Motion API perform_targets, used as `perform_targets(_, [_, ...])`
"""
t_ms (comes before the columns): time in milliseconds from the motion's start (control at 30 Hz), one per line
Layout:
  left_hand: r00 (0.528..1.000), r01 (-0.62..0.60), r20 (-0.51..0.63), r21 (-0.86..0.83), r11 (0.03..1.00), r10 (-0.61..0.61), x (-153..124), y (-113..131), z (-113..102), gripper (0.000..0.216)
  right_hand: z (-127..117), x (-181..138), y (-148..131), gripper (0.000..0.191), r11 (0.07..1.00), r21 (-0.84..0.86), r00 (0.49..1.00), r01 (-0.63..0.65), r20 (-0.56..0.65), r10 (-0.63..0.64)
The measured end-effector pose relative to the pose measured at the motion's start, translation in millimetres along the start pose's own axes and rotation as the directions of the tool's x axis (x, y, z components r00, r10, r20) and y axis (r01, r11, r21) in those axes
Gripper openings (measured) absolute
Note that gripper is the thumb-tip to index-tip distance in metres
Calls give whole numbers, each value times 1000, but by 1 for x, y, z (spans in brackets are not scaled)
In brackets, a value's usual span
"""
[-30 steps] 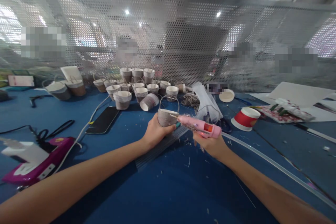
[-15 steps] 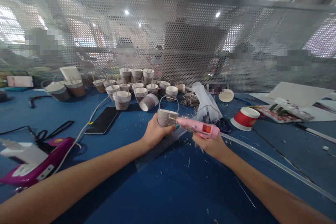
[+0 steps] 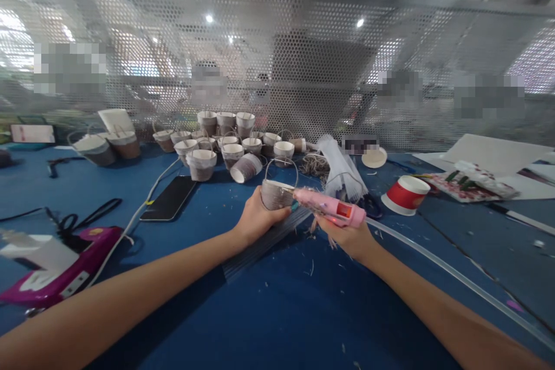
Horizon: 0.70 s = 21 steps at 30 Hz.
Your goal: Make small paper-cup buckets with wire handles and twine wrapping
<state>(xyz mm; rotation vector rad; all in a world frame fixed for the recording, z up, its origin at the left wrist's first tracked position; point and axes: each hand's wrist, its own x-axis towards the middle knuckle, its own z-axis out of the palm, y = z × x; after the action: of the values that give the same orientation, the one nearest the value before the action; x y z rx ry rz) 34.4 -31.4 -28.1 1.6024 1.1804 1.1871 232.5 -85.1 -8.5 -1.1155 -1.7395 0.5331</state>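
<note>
My left hand (image 3: 260, 218) is closed around a small grey-brown paper cup basket (image 3: 276, 195) with a thin arched handle, held upright over the table. In my right hand (image 3: 347, 236) is a pink glue gun (image 3: 327, 207), and a long clear glue stick (image 3: 425, 248) trails from its back end. The gun's nozzle points left and meets the upper right side of the basket near its rim; whether it touches cannot be made out. Clear plastic strips (image 3: 264, 247) lie on the table under my hands.
Several similar baskets (image 3: 202, 165) stand at the back, one tipped over. To the left lie a black phone (image 3: 169, 199) and a purple power strip (image 3: 82, 272) with a white cable. A red-and-white paper cup (image 3: 405, 195) stands right. A perforated metal screen (image 3: 303, 69) rises behind the table.
The glue gun has shifted slightly to the right, with its nozzle now nearer the basket's right side and rim. The basket has moved a touch to the right; both grips are unchanged.
</note>
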Motion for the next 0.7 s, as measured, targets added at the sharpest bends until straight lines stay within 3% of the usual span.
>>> perform_targets(267, [1000, 27, 5, -27, 999, -27, 2, -2, 0, 59, 0, 2, -5, 20, 998, -54, 1000, 13, 5, -12])
perform_targets(467, [1000, 22, 17, -45, 999, -22, 2, -2, 0, 60, 0, -1, -9, 16, 996, -79, 996, -48, 70, 53])
perform_targets(700, [999, 8, 37, -39, 999, -7, 2, -3, 0, 62, -9, 2, 5, 18, 982, -177, 997, 69, -4, -71])
